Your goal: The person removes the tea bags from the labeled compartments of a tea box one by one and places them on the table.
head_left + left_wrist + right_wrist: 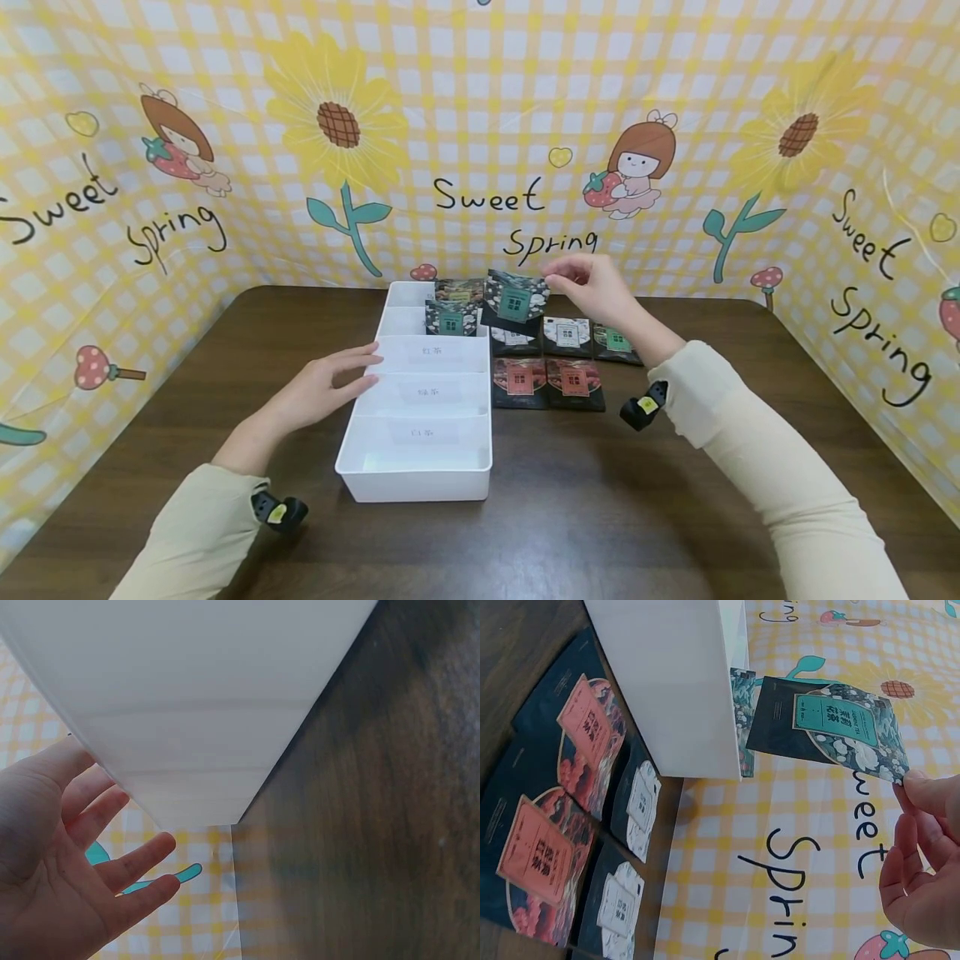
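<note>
My right hand [594, 287] pinches the top corner of a dark tea packet with a teal label [515, 304], raised at the right rim of a white divided box [415, 486]. In the right wrist view, thumb and fingertip grip the edge of that tea packet [832, 727], which hangs beside the box wall [664, 690]. Inside the box, another teal-labelled packet [452, 321] stands in the second compartment from the back, and a further packet [459, 289] is in the rearmost one. My left hand [318, 390] rests its spread fingertips on the box's left rim.
Right of the box lie packets with red labels [520, 381], packets with white labels [567, 334] and one with a green label [618, 342]. The three front compartments carry paper labels [427, 392]. A patterned yellow cloth [480, 125] hangs behind the brown table [570, 492].
</note>
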The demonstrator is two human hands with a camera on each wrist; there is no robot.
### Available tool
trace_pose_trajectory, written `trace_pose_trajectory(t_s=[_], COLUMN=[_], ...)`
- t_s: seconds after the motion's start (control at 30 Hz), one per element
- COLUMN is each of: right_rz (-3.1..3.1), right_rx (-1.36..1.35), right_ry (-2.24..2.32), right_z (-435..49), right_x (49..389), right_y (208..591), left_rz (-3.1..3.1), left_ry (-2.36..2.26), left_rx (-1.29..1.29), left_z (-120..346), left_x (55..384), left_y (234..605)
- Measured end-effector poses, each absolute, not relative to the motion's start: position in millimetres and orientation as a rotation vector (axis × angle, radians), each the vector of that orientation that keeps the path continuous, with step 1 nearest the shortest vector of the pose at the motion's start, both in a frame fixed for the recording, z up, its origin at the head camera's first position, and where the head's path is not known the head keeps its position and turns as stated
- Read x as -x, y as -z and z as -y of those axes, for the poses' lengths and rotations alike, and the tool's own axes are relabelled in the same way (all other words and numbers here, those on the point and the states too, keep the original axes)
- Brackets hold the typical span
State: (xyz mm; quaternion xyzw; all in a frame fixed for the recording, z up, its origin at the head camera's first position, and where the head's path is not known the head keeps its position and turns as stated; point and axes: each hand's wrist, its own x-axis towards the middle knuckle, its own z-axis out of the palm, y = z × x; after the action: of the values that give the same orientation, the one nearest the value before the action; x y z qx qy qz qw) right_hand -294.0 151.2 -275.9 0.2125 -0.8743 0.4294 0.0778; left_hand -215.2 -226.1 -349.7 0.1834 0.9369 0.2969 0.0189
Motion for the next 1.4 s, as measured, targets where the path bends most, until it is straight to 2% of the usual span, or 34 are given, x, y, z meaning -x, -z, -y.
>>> trace_pose_trajectory(t_s=[1.4], right_rz=[2.66], right_rx=[-0.532], right_ry=[-1.175], right_z=[-246], right_x=[255], right_y=[303], left_rz=[-2.898], left_ry=[-0.944], left_rx=[-0.578], left_z=[225], left_x=[210], left_y=[346])
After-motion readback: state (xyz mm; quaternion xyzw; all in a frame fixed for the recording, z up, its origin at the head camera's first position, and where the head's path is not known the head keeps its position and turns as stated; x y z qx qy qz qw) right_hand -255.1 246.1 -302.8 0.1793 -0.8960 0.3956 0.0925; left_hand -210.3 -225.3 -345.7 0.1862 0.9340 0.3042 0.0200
